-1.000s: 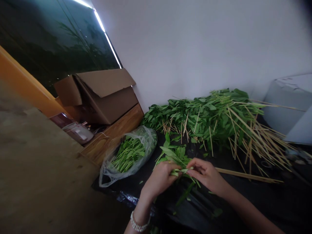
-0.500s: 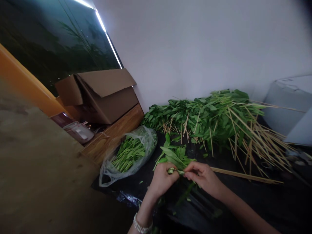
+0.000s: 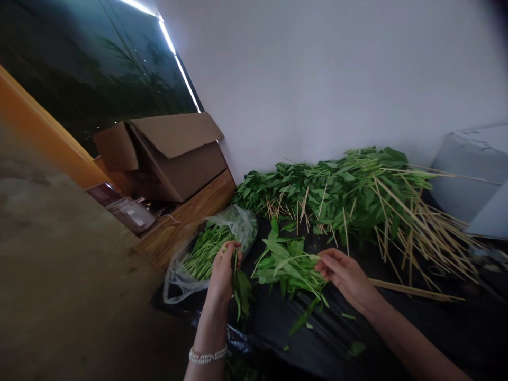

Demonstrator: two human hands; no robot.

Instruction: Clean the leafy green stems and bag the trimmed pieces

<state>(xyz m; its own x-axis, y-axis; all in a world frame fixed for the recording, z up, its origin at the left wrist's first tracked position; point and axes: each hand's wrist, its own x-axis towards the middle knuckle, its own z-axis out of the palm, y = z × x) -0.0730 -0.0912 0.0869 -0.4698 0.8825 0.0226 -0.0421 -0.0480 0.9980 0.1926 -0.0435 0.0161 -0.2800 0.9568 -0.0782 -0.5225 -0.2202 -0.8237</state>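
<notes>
My left hand [image 3: 224, 270], a beaded bracelet on its wrist, is closed around some leafy green stems [image 3: 241, 293], whose long leaves hang below the fingers. It is over the near side of a clear plastic bag [image 3: 174, 280] full of cut greens [image 3: 212, 246]. To the right, my right hand [image 3: 337, 272] pinches the end of a green stem [image 3: 314, 257] at the edge of a small heap of loose leafy greens [image 3: 283, 264]. The stem's other end merges with the heap. Thin light-brown sticks [image 3: 416, 290] lie beyond my right forearm.
A large pile of leafy greens [image 3: 329, 185] lies along the wall, with dry stalks [image 3: 424, 238] sticking out at right. Black plastic sheeting [image 3: 333, 344] covers the work surface. An open cardboard box [image 3: 186, 164] stands back left, a white box [image 3: 468, 164] at far right.
My hands were together over the small heap and have come apart. My left hand has moved left to the bag with leafy stems; my right has shifted slightly right and up.
</notes>
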